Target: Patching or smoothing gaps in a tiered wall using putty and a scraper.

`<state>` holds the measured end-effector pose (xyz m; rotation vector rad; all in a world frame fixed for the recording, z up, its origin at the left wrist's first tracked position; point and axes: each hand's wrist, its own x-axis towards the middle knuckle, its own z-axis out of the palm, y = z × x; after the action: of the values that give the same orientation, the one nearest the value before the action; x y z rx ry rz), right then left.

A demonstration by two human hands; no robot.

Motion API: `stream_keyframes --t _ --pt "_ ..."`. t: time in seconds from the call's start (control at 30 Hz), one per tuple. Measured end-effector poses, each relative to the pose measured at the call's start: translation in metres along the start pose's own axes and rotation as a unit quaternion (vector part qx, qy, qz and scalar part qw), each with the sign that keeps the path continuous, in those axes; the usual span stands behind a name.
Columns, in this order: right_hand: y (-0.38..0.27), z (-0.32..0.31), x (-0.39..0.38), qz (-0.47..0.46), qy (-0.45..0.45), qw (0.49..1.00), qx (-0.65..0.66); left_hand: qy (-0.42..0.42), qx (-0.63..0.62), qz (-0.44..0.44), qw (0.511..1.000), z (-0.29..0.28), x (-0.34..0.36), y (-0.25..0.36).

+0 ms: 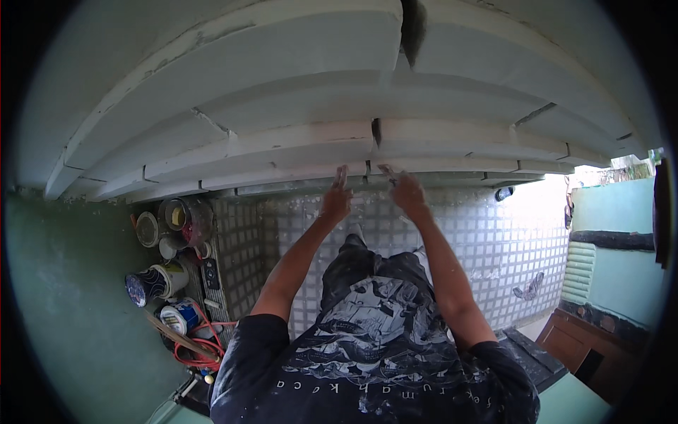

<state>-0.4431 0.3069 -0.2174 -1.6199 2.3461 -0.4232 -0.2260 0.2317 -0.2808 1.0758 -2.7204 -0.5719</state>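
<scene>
Both hands are raised to the lowest strip of a stepped white panel structure (304,171), one on each side of a dark gap (368,167). My left hand (337,200) is left of the gap, its whitened fingers stretched upward at the strip's edge. To the right of the gap, my right hand (407,192) has fingers extended toward the strip, with white residue on the tips. Neither hand shows a tool, though the right palm side is partly hidden. Whether the fingertips press on the strip is hard to tell.
Buckets (169,278), tubs and a red hose (189,348) crowd a ledge at the left by a green wall (78,283). Below is a tiled floor (487,247) with a crumpled item (530,286). A brown wooden piece (583,346) stands at lower right.
</scene>
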Motion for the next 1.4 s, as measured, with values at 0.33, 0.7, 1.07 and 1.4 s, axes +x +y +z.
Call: stream_keyframes --t 0.33,0.7,1.07,1.4 --pt "-0.009 0.003 -0.018 0.027 0.022 0.999 0.016 -0.003 -0.014 0.020 1.000 0.000 0.002 0.003" --pt "0.000 -0.023 -0.009 0.045 0.040 0.997 0.048 0.015 -0.021 0.053 0.998 0.002 0.003 -0.006" --pt "0.016 -0.029 -0.042 0.089 0.020 0.996 0.021 -0.012 -0.009 0.020 1.000 0.002 0.003 0.003" --pt "0.026 -0.012 -0.030 0.063 0.083 0.994 0.022 0.024 -0.005 0.031 0.999 0.003 0.007 0.010"
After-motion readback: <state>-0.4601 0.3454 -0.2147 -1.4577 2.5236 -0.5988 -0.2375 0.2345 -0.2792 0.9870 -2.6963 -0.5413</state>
